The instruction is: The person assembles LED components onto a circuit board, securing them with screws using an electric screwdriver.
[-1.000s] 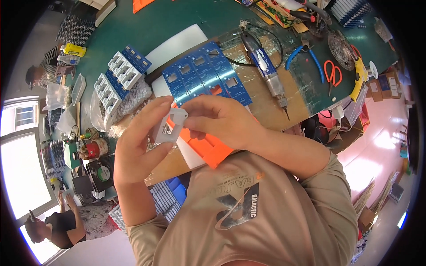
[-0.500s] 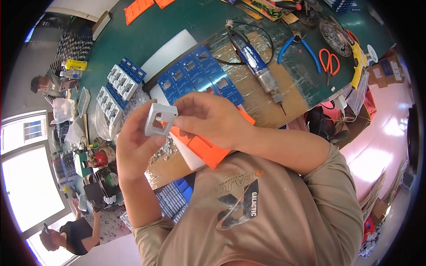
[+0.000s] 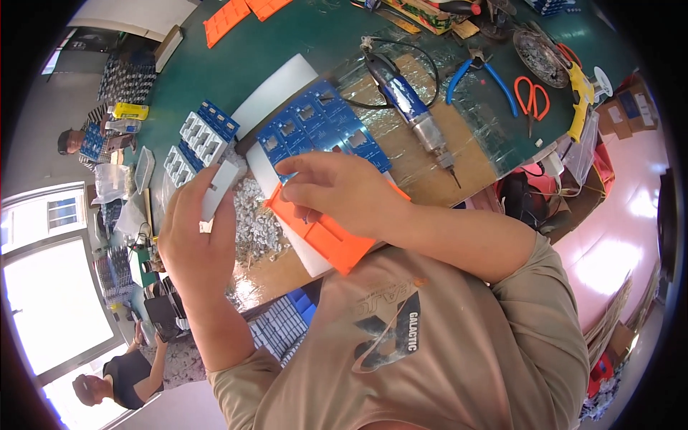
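Observation:
My left hand [image 3: 192, 240] grips a small light-grey plastic housing [image 3: 221, 186] between thumb and fingers, its flat side turned up. My right hand [image 3: 347, 192] is apart from it, over an orange plastic tray [image 3: 340, 247]. Its fingers are curled together, and what they hold, if anything, is hidden. Beyond the right hand lies a blue circuit-board panel [image 3: 315, 115] with square cut-outs, partly resting on white foam [image 3: 276, 89]. Between my hands, a heap of small grey bits [image 3: 256, 218] covers the board.
Grey housings stand in rows [image 3: 202, 137] at left. A blue corded grinder [image 3: 412, 100] lies right of the panel. Farther right are blue-handled pliers [image 3: 487, 75], orange-handled scissors [image 3: 532, 99] and a yellow tool [image 3: 579, 104]. Two other people sit at left.
My left hand has moved left with the housing and turned it, so its openings no longer face up. My right hand has let go of the housing and curled its fingers.

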`<state>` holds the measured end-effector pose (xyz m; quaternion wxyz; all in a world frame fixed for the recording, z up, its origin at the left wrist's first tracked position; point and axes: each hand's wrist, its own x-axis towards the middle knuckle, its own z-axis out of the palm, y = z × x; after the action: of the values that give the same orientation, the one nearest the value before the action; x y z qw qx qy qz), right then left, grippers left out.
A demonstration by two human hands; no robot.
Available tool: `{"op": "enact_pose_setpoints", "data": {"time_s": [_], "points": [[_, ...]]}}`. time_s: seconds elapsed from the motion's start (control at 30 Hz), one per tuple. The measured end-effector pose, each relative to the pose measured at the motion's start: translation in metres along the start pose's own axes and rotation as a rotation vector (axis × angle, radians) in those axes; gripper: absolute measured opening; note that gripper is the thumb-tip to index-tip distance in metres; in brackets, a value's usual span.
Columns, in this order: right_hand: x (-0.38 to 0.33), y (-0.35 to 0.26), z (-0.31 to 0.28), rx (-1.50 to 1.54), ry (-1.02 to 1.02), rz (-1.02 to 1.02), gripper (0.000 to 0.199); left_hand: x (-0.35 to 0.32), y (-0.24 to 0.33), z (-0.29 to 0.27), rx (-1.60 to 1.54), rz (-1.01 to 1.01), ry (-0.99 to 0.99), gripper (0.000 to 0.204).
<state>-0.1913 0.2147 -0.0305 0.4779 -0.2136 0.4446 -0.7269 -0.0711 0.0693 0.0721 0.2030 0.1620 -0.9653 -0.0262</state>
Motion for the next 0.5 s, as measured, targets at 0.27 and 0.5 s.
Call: {"op": "enact_pose_setpoints", "data": {"time_s": [0.27, 0.5], "points": [[-0.004, -0.004, -0.001, 0.015, -0.014, 0.013, 0.035, 0.018, -0.004, -0.020, 0.066, 0.149, 0.213, 0.033], [-0.005, -0.006, 0.001, 0.075, -0.006, -0.021, 0.035, 0.018, -0.009, -0.024, -0.147, -0.115, 0.114, 0.033]]}}
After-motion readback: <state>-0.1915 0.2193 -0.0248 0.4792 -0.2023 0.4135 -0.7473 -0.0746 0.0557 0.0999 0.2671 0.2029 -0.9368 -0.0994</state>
